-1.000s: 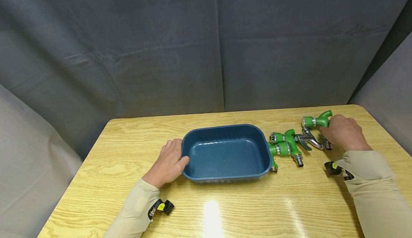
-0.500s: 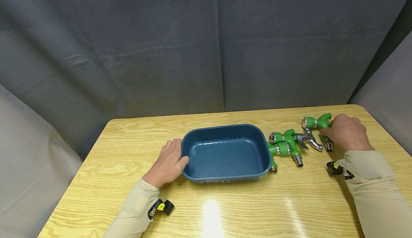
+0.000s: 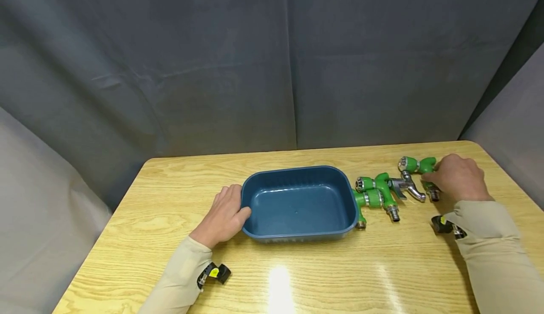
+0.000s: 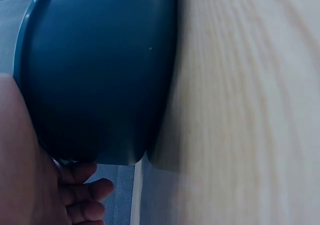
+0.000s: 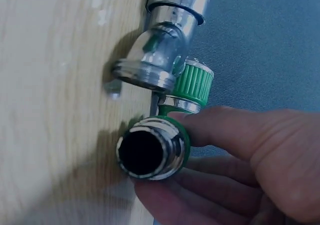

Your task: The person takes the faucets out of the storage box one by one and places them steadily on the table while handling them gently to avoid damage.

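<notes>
My left hand (image 3: 223, 217) grips the left end of a dark blue plastic basin (image 3: 296, 212), its thumb over the rim and its fingers outside. In the left wrist view the fingertips curl beside the basin's wall (image 4: 95, 75). At the far right, my right hand (image 3: 461, 179) holds a green garden tap (image 3: 426, 164) with a ribbed collar. The right wrist view shows thumb and fingers round this tap's body, its round metal outlet (image 5: 175, 150) facing the camera. A chrome tap (image 3: 411, 190) lies just left of it.
Between basin and chrome tap lies another green tap (image 3: 384, 193). A further green tap (image 3: 374, 198) sits against the basin's right end, partly hidden by it. The wooden table (image 3: 331, 276) ends at a grey curtain (image 3: 212, 92) behind and a pale one on the right.
My right hand has lowered the green tap slightly towards the table, behind and right of the chrome tap. The left hand and basin stay put.
</notes>
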{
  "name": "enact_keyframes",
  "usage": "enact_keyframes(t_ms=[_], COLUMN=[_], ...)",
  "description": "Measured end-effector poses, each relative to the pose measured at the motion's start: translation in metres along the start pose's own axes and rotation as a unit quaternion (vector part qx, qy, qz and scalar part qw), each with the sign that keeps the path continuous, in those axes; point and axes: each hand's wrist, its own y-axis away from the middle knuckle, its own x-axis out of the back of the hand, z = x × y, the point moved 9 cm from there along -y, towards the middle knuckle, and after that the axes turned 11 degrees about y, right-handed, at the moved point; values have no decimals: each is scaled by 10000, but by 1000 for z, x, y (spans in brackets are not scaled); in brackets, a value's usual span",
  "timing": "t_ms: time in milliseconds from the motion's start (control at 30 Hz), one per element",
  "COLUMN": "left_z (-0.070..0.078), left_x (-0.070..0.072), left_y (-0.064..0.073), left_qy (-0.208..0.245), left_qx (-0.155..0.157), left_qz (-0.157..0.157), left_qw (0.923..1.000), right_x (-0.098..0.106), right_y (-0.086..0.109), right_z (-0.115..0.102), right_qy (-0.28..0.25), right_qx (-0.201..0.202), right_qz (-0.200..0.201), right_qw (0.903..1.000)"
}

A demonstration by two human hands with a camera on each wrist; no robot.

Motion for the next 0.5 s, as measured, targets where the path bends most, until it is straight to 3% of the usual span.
enact_keyframes(t_ms=[500], left_z=[-10], left_x=[-2], left_y=[-11], left_qy=[-19], left_qx=[117], left_qz=[-83], left_qw=[9999], right_x=[-16], right_y=[-1], right_z=[6], right_qy=[-187], right_qx=[-64], right_qz=[-153], right_qw=[9997])
